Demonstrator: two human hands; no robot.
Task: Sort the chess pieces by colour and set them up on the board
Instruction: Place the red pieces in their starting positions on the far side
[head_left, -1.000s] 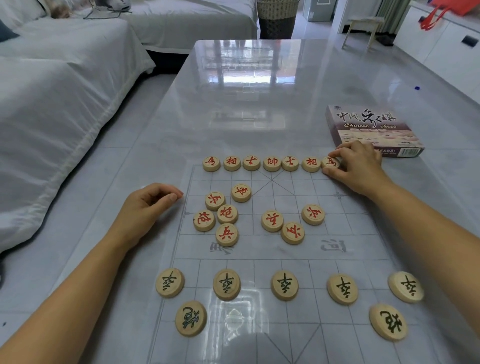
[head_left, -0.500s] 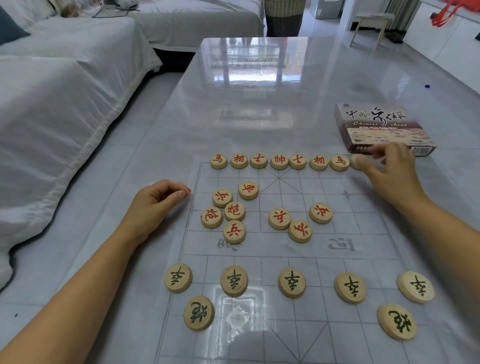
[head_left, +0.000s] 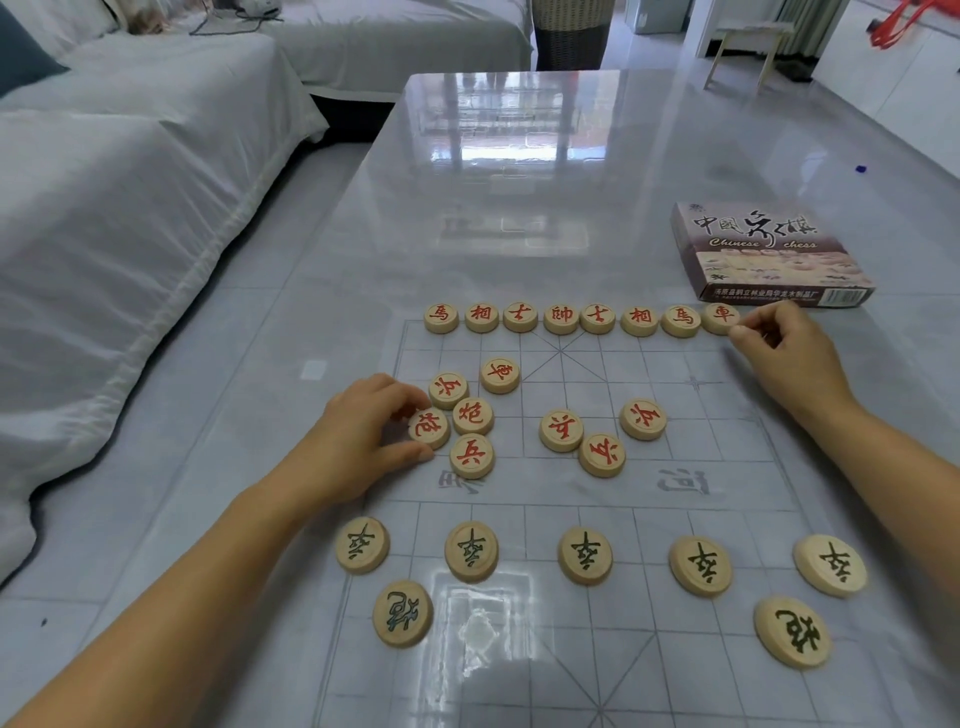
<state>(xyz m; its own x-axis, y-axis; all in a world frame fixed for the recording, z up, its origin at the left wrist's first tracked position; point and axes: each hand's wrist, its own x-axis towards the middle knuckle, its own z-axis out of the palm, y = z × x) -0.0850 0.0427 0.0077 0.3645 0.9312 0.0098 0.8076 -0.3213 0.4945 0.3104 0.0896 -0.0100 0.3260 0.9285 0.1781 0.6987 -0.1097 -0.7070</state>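
**While Red Filled Its Back Row, Both Hands Were at Pieces**

As the left hand pinched a red cannon between thumb and curled fingers, seven more loose red pieces lay around it on the far half of the board. Eight red pieces lined the far edge. The right hand, fingers curled, touched the rim of the end red chariot; whether it gripped was unclear. Five dark soldiers and two dark cannons sat on the near half. One Chinese chess box lay on the table.
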